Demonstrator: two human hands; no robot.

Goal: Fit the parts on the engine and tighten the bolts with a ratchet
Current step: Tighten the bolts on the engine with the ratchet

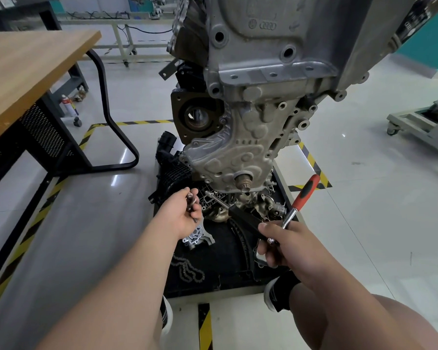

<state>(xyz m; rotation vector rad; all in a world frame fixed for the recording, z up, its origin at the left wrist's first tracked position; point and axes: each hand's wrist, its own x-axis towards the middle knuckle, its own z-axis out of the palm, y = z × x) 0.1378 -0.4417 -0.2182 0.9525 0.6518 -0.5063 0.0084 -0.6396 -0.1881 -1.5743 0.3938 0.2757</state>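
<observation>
The rough-cast grey engine point(250, 137), knobbly and ribbed, hangs over a black tray point(238, 281) on the glossy floor. The left hand point(185, 218) curls round a few dull bolts point(190, 201). The right hand point(286, 246) grips a chrome ratchet point(306, 193), whose red-and-black handle points away, together with a black rectangular block point(245, 218). A link chain point(187, 270) lies on the tray's near left.

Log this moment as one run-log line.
left hand: holds bolts | right hand: grips ratchet and black part | engine: no tool on it | hands: over parts tray
</observation>
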